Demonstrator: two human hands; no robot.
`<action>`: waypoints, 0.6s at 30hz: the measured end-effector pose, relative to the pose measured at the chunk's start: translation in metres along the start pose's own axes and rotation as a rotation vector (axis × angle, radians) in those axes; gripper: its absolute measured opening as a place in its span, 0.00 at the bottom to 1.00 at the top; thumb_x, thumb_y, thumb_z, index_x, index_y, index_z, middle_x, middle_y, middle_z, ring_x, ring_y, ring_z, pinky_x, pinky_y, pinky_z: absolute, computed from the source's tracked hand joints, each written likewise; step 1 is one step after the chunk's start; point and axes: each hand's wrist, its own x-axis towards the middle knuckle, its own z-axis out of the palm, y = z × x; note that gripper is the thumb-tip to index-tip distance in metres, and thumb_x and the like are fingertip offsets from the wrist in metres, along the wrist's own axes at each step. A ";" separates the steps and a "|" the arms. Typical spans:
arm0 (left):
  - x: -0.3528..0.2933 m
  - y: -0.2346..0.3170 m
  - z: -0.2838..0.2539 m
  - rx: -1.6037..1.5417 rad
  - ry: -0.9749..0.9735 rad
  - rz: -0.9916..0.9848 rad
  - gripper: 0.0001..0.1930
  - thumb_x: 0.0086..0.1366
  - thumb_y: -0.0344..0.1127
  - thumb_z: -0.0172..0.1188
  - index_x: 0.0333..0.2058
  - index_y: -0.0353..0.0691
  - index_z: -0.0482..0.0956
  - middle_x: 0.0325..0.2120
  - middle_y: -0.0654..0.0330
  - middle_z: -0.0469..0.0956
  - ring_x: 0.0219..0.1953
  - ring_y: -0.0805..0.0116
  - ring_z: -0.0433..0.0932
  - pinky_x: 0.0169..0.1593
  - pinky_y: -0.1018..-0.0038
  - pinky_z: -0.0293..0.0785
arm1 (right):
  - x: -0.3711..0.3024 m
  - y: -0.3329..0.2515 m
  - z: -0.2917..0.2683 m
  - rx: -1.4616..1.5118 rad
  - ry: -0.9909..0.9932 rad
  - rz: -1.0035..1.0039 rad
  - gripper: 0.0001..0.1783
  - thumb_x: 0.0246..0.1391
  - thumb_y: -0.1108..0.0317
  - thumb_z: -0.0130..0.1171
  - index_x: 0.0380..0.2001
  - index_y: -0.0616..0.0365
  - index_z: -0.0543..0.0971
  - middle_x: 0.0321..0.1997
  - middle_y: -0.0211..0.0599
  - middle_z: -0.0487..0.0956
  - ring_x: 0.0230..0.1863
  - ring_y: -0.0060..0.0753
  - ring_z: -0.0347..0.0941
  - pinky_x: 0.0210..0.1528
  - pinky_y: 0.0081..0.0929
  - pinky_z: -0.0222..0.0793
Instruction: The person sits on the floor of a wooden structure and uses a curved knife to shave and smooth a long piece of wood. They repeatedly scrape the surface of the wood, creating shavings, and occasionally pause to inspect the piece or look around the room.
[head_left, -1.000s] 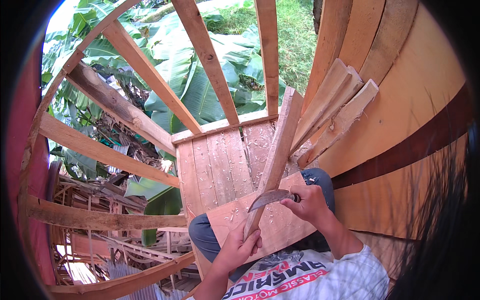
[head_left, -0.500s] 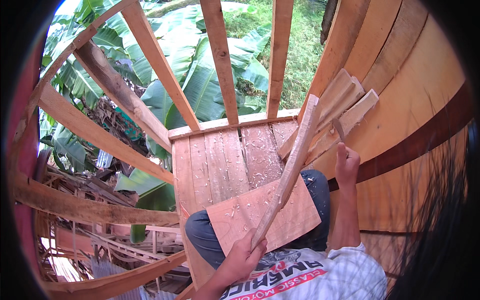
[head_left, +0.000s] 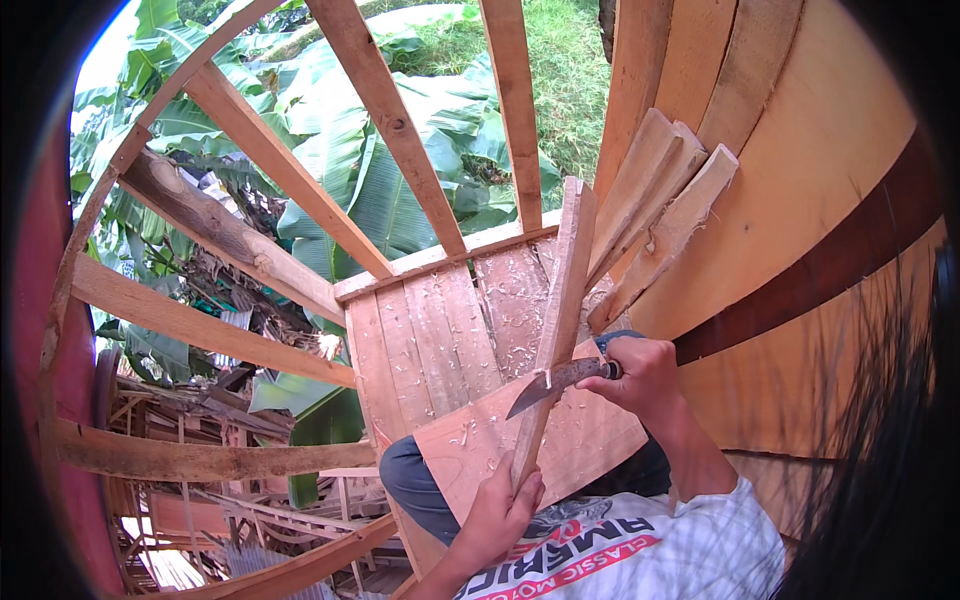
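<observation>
My left hand [head_left: 503,508] grips the lower end of a long narrow wooden stick [head_left: 556,310], which stands tilted up and away from me. My right hand [head_left: 645,372] holds a curved knife [head_left: 550,384] by its handle. The blade lies across the stick just above my left hand, and a small pale chip shows at the cut. The stick's lower part rests over a flat reddish board [head_left: 560,442] lying on my lap, with pale shavings scattered on it.
A plank platform [head_left: 430,340] strewn with shavings lies ahead. Several loose wood offcuts [head_left: 665,215] lean against the board wall [head_left: 830,200] on the right. Open rail beams [head_left: 250,150] frame banana leaves [head_left: 390,190] and a drop to the left.
My right hand was raised high beside the wall half a second ago; it has come down and the knife blade now sits against the stick. The left hand kept its hold.
</observation>
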 end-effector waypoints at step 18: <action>-0.020 -0.005 -0.020 -0.325 0.161 -0.105 0.08 0.69 0.32 0.50 0.41 0.32 0.67 0.20 0.64 0.69 0.21 0.80 0.68 0.24 0.82 0.65 | 0.025 -0.038 0.004 0.247 -0.178 -0.015 0.32 0.45 0.37 0.63 0.14 0.58 0.72 0.11 0.39 0.68 0.15 0.45 0.69 0.19 0.35 0.63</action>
